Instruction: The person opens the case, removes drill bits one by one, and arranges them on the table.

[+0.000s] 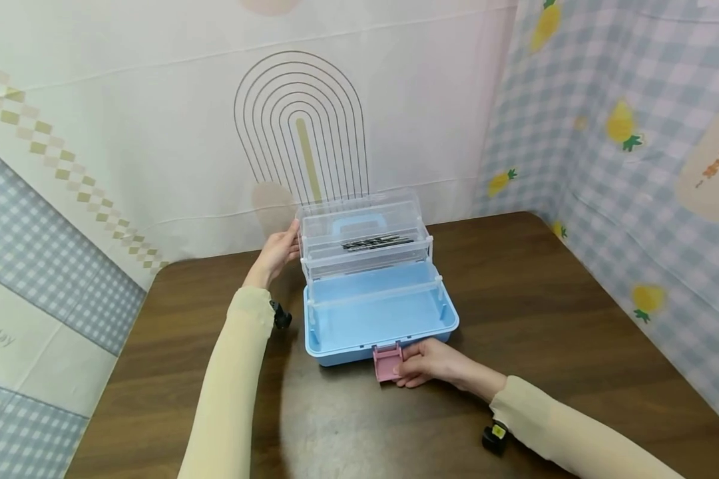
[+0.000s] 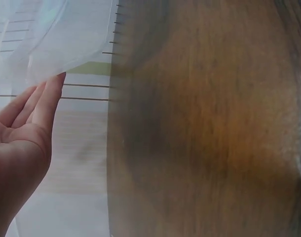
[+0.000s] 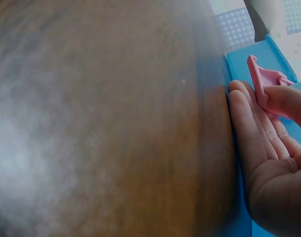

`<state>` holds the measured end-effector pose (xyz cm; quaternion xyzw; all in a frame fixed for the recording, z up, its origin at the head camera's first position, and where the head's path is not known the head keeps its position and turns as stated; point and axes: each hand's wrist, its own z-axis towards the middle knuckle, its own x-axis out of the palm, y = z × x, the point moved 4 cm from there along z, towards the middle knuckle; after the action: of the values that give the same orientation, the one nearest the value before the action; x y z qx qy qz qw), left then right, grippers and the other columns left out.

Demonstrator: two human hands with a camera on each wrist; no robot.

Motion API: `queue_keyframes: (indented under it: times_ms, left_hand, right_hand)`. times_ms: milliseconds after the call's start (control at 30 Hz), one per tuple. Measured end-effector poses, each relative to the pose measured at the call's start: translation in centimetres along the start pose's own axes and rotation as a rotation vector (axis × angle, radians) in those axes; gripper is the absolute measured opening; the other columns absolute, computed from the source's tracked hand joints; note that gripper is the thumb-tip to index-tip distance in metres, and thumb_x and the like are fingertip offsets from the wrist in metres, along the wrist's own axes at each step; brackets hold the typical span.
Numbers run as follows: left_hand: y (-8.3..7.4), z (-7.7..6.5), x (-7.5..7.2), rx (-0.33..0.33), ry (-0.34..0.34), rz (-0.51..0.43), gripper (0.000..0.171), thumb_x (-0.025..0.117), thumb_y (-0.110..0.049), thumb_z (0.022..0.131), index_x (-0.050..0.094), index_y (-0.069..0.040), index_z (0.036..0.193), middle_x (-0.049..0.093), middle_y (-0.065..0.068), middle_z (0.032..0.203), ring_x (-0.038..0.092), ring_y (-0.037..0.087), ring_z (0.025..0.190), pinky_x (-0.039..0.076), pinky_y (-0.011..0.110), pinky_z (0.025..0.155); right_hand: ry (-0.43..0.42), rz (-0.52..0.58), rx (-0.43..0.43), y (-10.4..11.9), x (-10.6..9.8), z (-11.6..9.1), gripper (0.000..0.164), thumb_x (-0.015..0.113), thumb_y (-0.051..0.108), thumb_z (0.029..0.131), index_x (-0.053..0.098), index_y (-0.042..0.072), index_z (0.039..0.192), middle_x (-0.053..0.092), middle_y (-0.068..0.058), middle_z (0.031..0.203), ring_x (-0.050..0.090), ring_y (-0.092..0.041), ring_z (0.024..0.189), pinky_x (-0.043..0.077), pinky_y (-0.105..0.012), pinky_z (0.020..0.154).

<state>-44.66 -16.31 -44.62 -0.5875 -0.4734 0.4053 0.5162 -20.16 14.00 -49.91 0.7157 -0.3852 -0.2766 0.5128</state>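
A light blue storage box [image 1: 371,318] stands with its clear lid [image 1: 359,203] raised and its clear tiers spread upward. Several dark drill bits [image 1: 376,243] lie in an upper tray; the blue base holds nothing. My left hand [image 1: 280,251] touches the left side of the raised lid, its straight fingers [image 2: 48,101] reaching the lid's edge in the left wrist view. At the front, the pink latch [image 1: 388,363] hangs outward from the rim. My right hand [image 1: 434,361] pinches its side, thumb on one face and fingers behind, as the right wrist view shows.
The box stands on a dark brown wooden table [image 1: 515,299]. A white patterned cloth [image 1: 174,133] hangs close behind it, and a blue checked cloth [image 1: 623,186] borders the right. Each wrist wears a small black device [image 1: 494,439].
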Motion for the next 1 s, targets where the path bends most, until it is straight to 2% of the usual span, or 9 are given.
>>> queue_keyframes:
  times_ms: [167, 333, 433, 633, 833, 1000]
  left_hand:
    - [0.6, -0.1, 0.1, -0.034, -0.009, 0.001, 0.075, 0.046, -0.049, 0.105, 0.038, 0.013, 0.147, 0.049, 0.029, 0.145, 0.052, 0.036, 0.133, 0.044, 0.037, 0.107]
    - [0.9, -0.2, 0.1, -0.038, -0.022, -0.005, 0.071, 0.046, -0.046, 0.106, 0.041, 0.013, 0.146, 0.05, 0.029, 0.144, 0.057, 0.033, 0.127, 0.044, 0.041, 0.108]
    - [1.0, -0.5, 0.1, -0.049, -0.035, 0.028, 0.069, 0.046, -0.044, 0.106, 0.041, 0.013, 0.145, 0.05, 0.031, 0.143, 0.056, 0.036, 0.128, 0.043, 0.043, 0.108]
    - [2.6, -0.4, -0.2, -0.077, -0.077, 0.111, 0.067, 0.048, -0.043, 0.106, 0.046, 0.014, 0.142, 0.053, 0.032, 0.138, 0.055, 0.039, 0.127, 0.049, 0.038, 0.1]
    - [3.0, -0.6, -0.1, -0.101, -0.068, 0.135, 0.067, 0.048, -0.042, 0.107, 0.045, 0.014, 0.142, 0.052, 0.032, 0.14, 0.054, 0.039, 0.129, 0.047, 0.04, 0.103]
    - [2.9, -0.4, -0.1, -0.089, -0.063, 0.141, 0.066, 0.049, -0.043, 0.106, 0.047, 0.013, 0.141, 0.054, 0.031, 0.139, 0.056, 0.037, 0.128, 0.049, 0.039, 0.101]
  right_hand:
    - [0.005, 0.005, 0.008, 0.0, 0.1, 0.0, 0.019, 0.067, 0.004, 0.092, 0.065, -0.012, 0.103, 0.073, -0.019, 0.094, 0.074, -0.022, 0.086, 0.06, -0.035, 0.077]
    - [0.008, 0.008, 0.016, -0.1, 0.0, 0.1, 0.019, 0.066, 0.004, 0.092, 0.065, -0.012, 0.103, 0.073, -0.019, 0.095, 0.074, -0.022, 0.086, 0.06, -0.035, 0.077]
    - [0.012, 0.01, 0.018, -0.1, -0.1, 0.1, 0.019, 0.066, 0.004, 0.092, 0.065, -0.011, 0.103, 0.073, -0.019, 0.095, 0.074, -0.022, 0.086, 0.06, -0.035, 0.077]
    - [0.015, 0.02, 0.021, -0.3, 0.2, 0.1, 0.018, 0.066, 0.004, 0.092, 0.065, -0.011, 0.102, 0.073, -0.018, 0.094, 0.074, -0.022, 0.086, 0.06, -0.034, 0.077]
    - [0.013, 0.02, 0.025, -0.2, 0.2, 0.0, 0.018, 0.067, 0.005, 0.093, 0.065, -0.011, 0.102, 0.073, -0.019, 0.094, 0.074, -0.022, 0.086, 0.06, -0.034, 0.077]
    - [0.006, 0.011, 0.015, -0.1, 0.0, -0.1, 0.019, 0.067, 0.005, 0.093, 0.066, -0.011, 0.103, 0.073, -0.019, 0.094, 0.074, -0.022, 0.086, 0.06, -0.034, 0.077]
